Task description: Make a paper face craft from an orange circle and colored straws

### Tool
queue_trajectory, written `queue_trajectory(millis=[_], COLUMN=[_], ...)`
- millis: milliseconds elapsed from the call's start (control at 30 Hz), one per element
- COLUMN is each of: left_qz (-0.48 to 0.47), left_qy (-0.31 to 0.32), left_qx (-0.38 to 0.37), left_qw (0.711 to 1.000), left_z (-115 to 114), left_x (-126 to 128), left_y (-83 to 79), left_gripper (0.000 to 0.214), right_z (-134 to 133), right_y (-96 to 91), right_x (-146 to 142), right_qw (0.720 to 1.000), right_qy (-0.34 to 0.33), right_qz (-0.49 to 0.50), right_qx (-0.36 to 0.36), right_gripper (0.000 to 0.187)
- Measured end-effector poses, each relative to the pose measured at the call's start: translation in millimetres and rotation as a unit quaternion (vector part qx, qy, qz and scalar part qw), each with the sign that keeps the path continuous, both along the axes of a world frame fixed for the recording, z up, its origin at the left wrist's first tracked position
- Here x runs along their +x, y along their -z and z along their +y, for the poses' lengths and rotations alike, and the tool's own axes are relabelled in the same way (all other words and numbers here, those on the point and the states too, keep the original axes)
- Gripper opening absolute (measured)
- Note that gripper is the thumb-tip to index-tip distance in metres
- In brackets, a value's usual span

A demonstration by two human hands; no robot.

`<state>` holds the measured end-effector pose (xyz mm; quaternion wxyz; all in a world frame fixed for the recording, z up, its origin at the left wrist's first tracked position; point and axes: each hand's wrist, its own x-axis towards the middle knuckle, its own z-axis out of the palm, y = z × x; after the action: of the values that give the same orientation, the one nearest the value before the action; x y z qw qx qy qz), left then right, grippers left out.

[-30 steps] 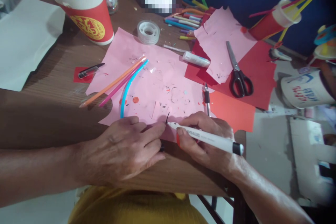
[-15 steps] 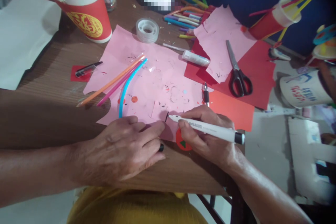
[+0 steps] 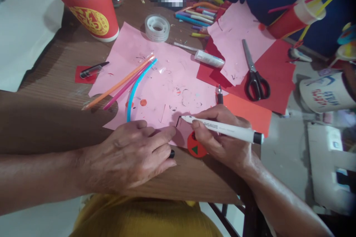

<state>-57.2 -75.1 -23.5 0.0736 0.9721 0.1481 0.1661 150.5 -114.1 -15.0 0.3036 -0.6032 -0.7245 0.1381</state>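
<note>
My right hand (image 3: 222, 139) grips a white marker (image 3: 222, 129) with a black end cap, its tip touching the big pink paper sheet (image 3: 164, 81) where a short black line is drawn. My left hand (image 3: 133, 155) lies on the sheet's near edge with fingers loosely curled, pressing it down; a small black cap (image 3: 171, 153) shows under its fingers. A red paper circle with a green triangle (image 3: 196, 147) lies between my hands. Three straws, orange, pink and blue (image 3: 130, 81), lie on the sheet.
Black scissors (image 3: 254, 72) rest on pink and red paper at the right. A tape roll (image 3: 157, 27), glue stick (image 3: 209, 58), coloured pens (image 3: 194, 16) and a red paper cup (image 3: 89, 11) stand farther back. More cups with straws (image 3: 297, 16) sit off the table's right edge.
My right hand has slid the marker away from me and slightly right, lengthening the black line and uncovering the red circle. My left hand has stayed put.
</note>
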Motion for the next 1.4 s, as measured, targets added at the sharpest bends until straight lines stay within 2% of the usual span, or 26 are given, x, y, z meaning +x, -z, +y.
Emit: queue_trajectory(millis=[233, 500, 733, 967, 1300, 1400], left_qz=[0.005, 0.024, 0.033, 0.047, 0.036, 0.022], left_qy=[0.013, 0.0, 0.012, 0.028, 0.021, 0.025], left_qx=[-0.007, -0.016, -0.018, -0.041, -0.041, -0.062], left_qw=[1.0, 1.0, 0.999, 0.998, 0.998, 0.998], left_z=[1.6, -0.6, 2.7, 4.5, 4.7, 9.5], left_x=[2.4, 0.7, 1.1, 1.1, -1.0, -4.2], left_y=[-0.2, -0.3, -3.4, -6.1, -3.2, -7.8], left_gripper=[0.024, 0.024, 0.03, 0.028, 0.024, 0.022], right_z=[-2.4, -1.3, -3.3, -4.2, -3.6, -3.0], right_y=[-1.1, -4.7, -0.2, -4.1, -2.8, -4.1], right_x=[-0.5, -2.3, -0.3, -2.6, -0.5, -0.3], right_qw=[1.0, 0.999, 1.0, 1.0, 0.999, 0.999], right_qy=[-0.002, 0.023, -0.007, -0.002, -0.005, -0.01], right_qz=[-0.011, -0.03, -0.024, -0.031, -0.043, -0.04], right_qx=[-0.004, 0.029, 0.007, 0.003, -0.002, -0.007], right_gripper=[0.01, 0.005, 0.006, 0.011, 0.008, 0.008])
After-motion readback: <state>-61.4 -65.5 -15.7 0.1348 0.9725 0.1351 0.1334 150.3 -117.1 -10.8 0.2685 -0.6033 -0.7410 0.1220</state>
